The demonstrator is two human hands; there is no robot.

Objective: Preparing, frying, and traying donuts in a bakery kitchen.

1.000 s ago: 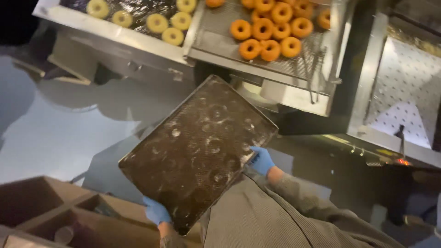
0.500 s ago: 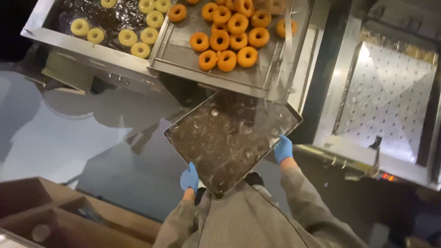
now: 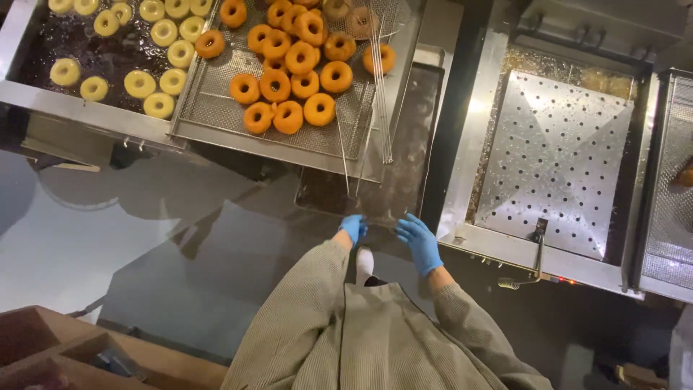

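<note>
Below the fryer, both blue-gloved hands meet the near edge of a dark greasy baking tray (image 3: 404, 155). Left hand (image 3: 354, 227): fingers curled onto the tray's edge. Right hand (image 3: 419, 242): fingers spread, lying on the same edge (grip not discernible). The tray lies flat, partly under a wire draining rack (image 3: 216, 108) bearing browned doughnuts (image 3: 296, 68); pale doughnuts (image 3: 137, 83) float in oil at left. A perforated steel lid (image 3: 556, 152) sits at right.
</note>
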